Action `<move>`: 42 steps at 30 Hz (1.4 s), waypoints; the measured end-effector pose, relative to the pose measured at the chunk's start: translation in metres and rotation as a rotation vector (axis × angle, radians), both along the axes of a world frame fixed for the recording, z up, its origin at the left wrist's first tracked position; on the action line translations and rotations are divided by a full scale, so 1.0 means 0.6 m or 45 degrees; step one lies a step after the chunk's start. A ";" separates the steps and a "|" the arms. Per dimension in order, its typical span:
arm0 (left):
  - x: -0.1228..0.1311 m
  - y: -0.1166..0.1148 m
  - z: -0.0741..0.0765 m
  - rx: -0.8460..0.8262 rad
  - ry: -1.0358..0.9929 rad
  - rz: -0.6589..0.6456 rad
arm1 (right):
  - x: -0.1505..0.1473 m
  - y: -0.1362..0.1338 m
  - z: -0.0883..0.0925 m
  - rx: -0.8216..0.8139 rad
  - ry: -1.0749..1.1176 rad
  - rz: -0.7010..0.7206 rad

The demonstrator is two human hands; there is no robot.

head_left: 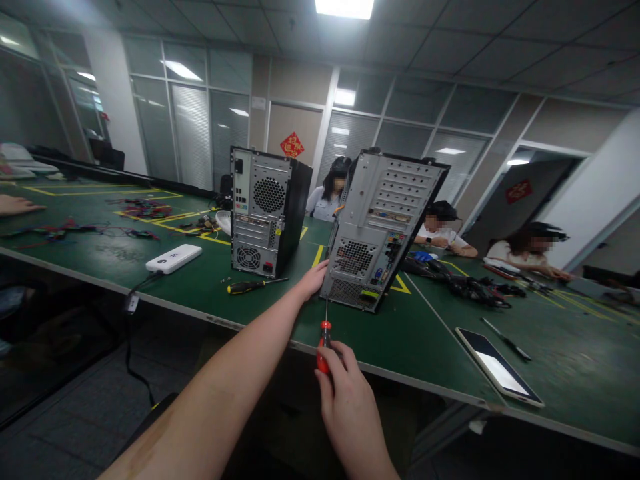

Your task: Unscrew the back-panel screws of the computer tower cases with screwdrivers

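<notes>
Near the table's front edge, a tilted computer tower (353,230) has its grey rear panel with vents and ports facing me. My left hand (314,280) lies against the lower left side of this tower, fingers stretched out, their tips partly hidden by it. My right hand (345,387) is closed around the red and black handle of a screwdriver (325,340). Its thin shaft points up at the tower's lower left corner; whether the tip sits in a screw is too small to tell. A second computer tower (257,213) stands upright to the left.
A yellow and black screwdriver (247,287) and a white power bank (174,259) with a cable lie left. On the right are a phone (500,367), a pen-like tool (507,340) and black cables (465,283). Several people sit beyond; another person's hand (20,205) rests far left.
</notes>
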State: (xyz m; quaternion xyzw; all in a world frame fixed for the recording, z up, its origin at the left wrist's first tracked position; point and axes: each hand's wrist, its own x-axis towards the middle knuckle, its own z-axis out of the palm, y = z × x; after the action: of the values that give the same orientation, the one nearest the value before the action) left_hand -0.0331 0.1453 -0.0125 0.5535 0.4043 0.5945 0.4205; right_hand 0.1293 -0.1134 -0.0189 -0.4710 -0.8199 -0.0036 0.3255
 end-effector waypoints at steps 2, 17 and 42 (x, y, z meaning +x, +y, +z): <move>0.000 0.001 -0.001 0.004 -0.004 -0.011 | -0.001 0.000 0.000 -0.013 0.014 -0.007; 0.000 0.011 -0.007 0.000 0.012 -0.011 | -0.007 0.003 -0.006 0.007 0.131 -0.013; 0.004 -0.004 0.003 0.004 0.005 -0.009 | -0.005 -0.001 -0.005 -0.059 -0.078 0.011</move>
State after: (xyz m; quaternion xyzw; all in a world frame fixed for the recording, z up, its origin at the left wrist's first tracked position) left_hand -0.0308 0.1427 -0.0105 0.5568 0.4020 0.5926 0.4210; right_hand 0.1265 -0.1139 -0.0221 -0.4746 -0.8313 0.0021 0.2892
